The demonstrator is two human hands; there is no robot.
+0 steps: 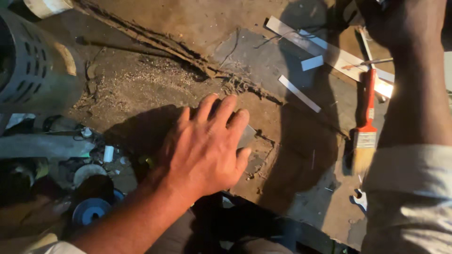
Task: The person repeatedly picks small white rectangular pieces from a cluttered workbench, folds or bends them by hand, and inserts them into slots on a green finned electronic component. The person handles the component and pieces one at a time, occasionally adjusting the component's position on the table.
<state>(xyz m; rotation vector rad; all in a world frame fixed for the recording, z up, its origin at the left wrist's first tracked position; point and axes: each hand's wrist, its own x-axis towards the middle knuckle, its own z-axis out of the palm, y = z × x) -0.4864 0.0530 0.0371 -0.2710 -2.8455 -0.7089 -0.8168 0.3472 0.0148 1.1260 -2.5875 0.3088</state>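
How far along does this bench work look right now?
Looks done: thin white cut strips lie on the dusty brown workbench. In hand: left hand presses flat on a grey metal piece; right hand is raised at the top edge, grip unclear. Untouched: the red-handled paintbrush lies idle.

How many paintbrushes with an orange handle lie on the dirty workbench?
1. The orange-handled paintbrush lies at the right side of the dirty workbench, beside the right forearm, bristles toward the person. Others may be hidden under the arm.
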